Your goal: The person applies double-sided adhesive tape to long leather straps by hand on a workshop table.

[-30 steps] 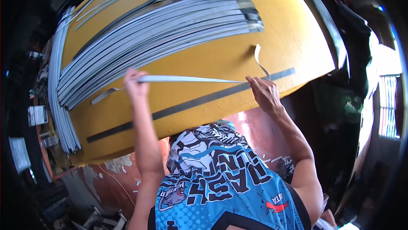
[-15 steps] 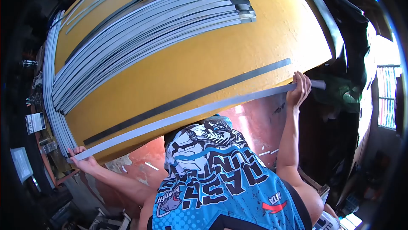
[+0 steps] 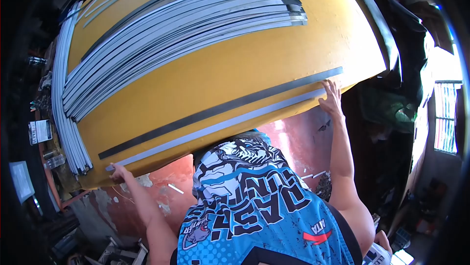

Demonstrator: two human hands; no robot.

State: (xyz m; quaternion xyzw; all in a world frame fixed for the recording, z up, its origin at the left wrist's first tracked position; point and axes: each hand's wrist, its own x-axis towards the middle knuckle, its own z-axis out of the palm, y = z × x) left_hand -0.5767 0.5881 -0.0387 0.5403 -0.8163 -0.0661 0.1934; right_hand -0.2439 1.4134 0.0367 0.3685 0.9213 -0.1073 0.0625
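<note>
A long light grey strip (image 3: 220, 126) lies along the near edge of the yellow-covered table (image 3: 254, 74). My left hand (image 3: 120, 172) is at its left end, thumb and fingers closed around the tip. At the other end, my right hand (image 3: 331, 99) rests with fingers apart, fingertips touching the strip and the table surface. Just beyond it, roughly parallel, is a dark grey strip (image 3: 220, 111) lying flat. Farther back, a wide bundle of grey strips (image 3: 181, 39) is spread across the table.
More long strips (image 3: 61, 84) run along the table's left edge. A clear bottle (image 3: 55, 162) and a labelled packet (image 3: 40, 132) are on the left. Dark sheeting (image 3: 391, 44) hangs at the right. Below is a reddish floor (image 3: 169, 177) with white scraps. Another person's hand (image 3: 382, 239) shows at lower right.
The light grey strip has come down onto the table beside the dark strip. My left hand has shifted right; my right hand has moved left and its fingers have opened.
</note>
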